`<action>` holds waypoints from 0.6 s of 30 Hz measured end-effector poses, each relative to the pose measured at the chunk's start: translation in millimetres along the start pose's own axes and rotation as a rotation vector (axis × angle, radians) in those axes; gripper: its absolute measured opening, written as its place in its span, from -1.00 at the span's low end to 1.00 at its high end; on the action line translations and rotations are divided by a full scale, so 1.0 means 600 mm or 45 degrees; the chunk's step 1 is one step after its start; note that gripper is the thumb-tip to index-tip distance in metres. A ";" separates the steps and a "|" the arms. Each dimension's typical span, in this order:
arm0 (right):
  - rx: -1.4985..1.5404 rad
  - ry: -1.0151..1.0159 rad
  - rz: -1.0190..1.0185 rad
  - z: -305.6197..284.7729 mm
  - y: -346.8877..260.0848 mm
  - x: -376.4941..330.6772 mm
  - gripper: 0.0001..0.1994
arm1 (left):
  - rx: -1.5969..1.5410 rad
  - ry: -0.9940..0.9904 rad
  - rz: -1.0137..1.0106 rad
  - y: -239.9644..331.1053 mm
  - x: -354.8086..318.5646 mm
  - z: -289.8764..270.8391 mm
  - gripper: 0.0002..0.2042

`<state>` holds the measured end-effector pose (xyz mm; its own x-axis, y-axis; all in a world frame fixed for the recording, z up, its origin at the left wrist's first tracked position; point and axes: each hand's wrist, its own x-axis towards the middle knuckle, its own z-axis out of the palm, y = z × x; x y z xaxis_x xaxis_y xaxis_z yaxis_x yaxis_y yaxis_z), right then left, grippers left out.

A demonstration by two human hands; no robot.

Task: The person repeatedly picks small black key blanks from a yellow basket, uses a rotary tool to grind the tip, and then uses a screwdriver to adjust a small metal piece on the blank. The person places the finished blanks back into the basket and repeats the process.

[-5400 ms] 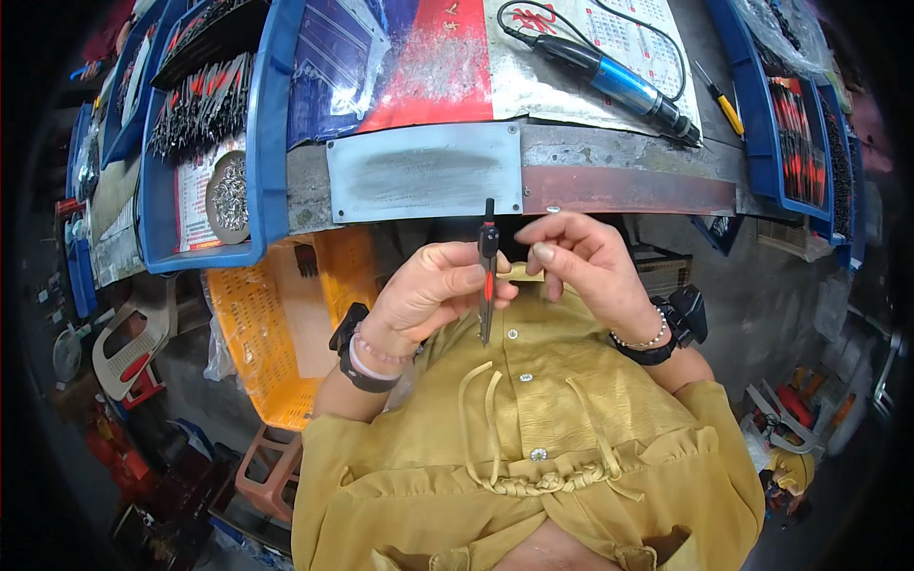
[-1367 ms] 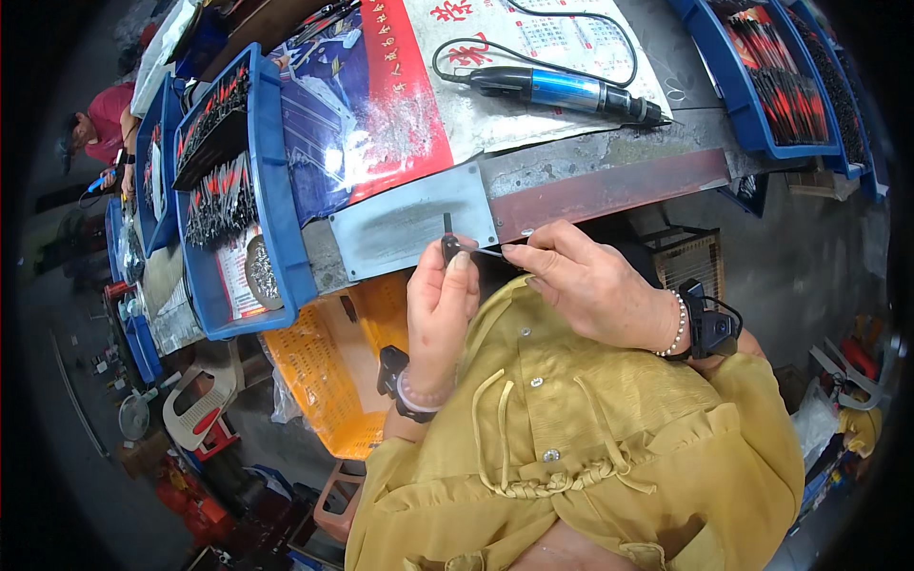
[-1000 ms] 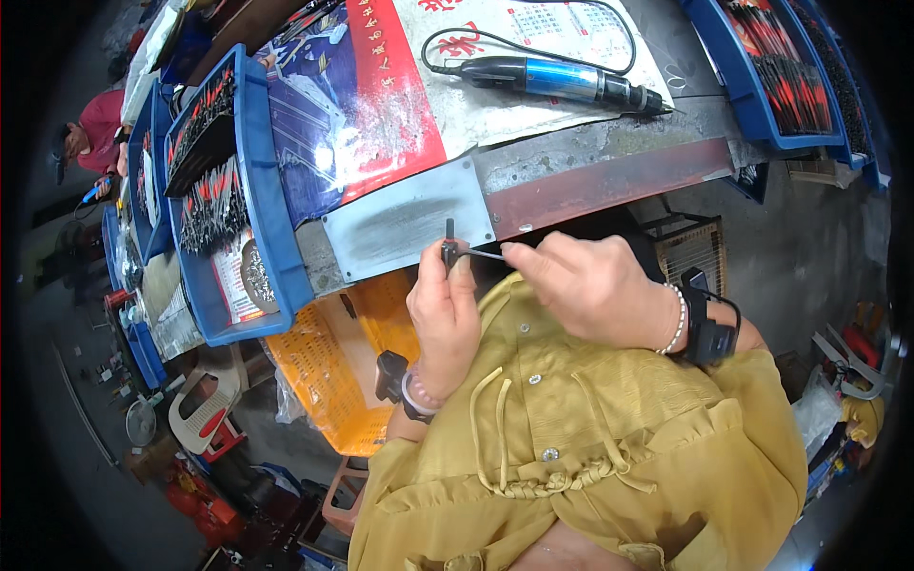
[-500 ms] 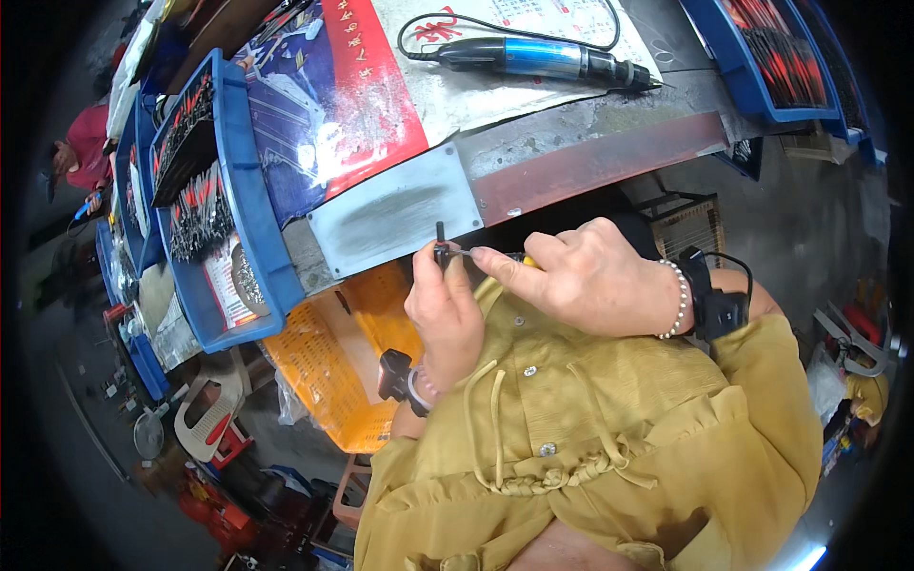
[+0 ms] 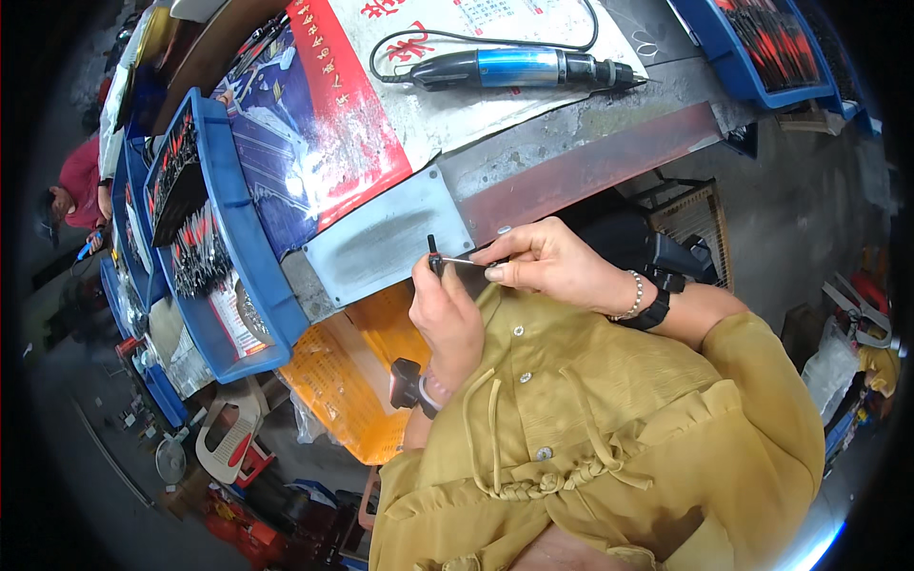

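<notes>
My left hand (image 5: 446, 322) is raised in front of my body, just off the bench's near edge. Its thumb and fingers pinch a small black part (image 5: 435, 259) with a thin dark rod standing up from it. From the right, my right hand (image 5: 564, 267) grips a slim screwdriver (image 5: 463, 262) between thumb and fingers. The metal shaft lies nearly level, and its tip meets the side of the black part. Most of the handle is hidden in my right hand, so the exact contact at the tip is too small to make out.
A pale metal plate (image 5: 390, 238) lies at the bench edge. Behind it rests a blue-and-black electric screwdriver (image 5: 514, 69) with its cord. Blue bins (image 5: 249, 252) of red and black parts stand left, another bin (image 5: 762, 93) far right. A yellow crate (image 5: 367, 433) sits below.
My right hand has turned and drawn its fingers together around the screwdriver, where the index finger was stretched along it. My left hand still holds the black part in about the same place.
</notes>
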<state>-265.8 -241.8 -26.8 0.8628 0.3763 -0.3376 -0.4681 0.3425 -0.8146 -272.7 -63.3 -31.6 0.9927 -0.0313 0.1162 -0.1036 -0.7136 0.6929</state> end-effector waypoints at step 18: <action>-2.347 1.090 -0.732 -0.200 -0.242 0.002 -0.67 | -1.192 -0.590 -0.569 0.059 0.017 -0.078 -0.76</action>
<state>-173.9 -394.6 34.4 0.9090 -0.0121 0.4167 0.0382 -0.9930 -0.1122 -269.4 -56.1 27.5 0.8594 -0.2998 -0.4143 0.4533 0.0716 0.8885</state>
